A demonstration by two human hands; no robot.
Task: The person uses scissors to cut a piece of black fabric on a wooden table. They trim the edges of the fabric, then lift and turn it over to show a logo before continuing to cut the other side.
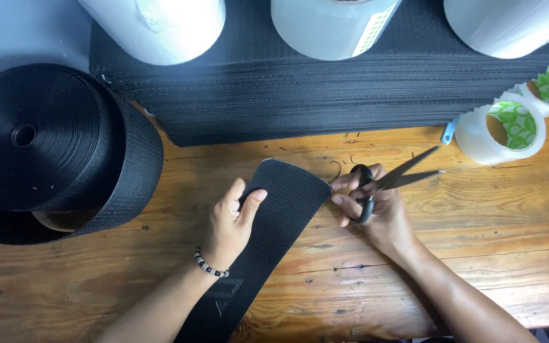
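The lower end of the black strap (274, 222) ran out of the bottom edge of the view, and part of it lay hidden under the left hand (229, 223), whose fingers were closed on the strap's left edge with the thumb pressed flat on top. Just beyond the fingertips of both hands sat the strap's rounded end, resting on the wooden table (490, 216). The right hand (376, 213) had its fingers curled through the handles of the black scissors (386, 183), gripping them; the blades stood slightly apart and pointed away from the strap. Well to the left of the left fingers lay a large black roll of webbing (52, 152), partly cut off. Beyond the fingers a stack of black fabric (325, 89) carried three white rolls (332, 25), all cropped at the top. To the right of the scissor tips stood two clear tape rolls (509, 127); their hollow cores showed only green-patterned card.
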